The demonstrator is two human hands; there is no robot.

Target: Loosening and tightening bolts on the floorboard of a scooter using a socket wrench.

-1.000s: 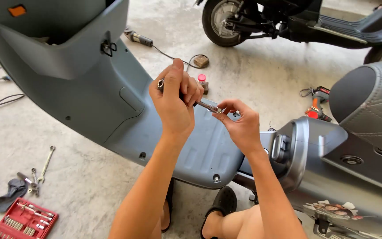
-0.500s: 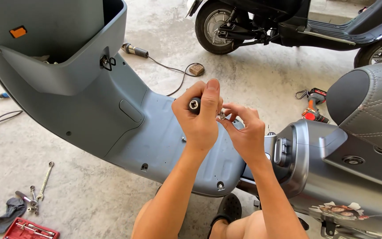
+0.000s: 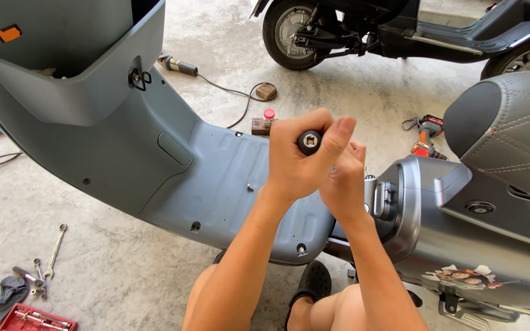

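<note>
Left hand (image 3: 299,162) fisted round a socket (image 3: 310,141), square drive hole up, above the grey scooter floorboard (image 3: 228,184). Right hand (image 3: 345,178) pressed just behind it, fingers curled; contents hidden, possibly nothing. Wrenches (image 3: 47,257) on concrete, lower left

1. Sticker (image 3: 461,276) – cartoon-style decal, brown/white/red, on grey scooter side panel, approx 4 o'clock in view.
2. Red tool case (image 3: 35,319) – flat open box w/ sockets, on floor at 8 o'clock, beside wrenches.
3. No screens or signs seen.
</note>
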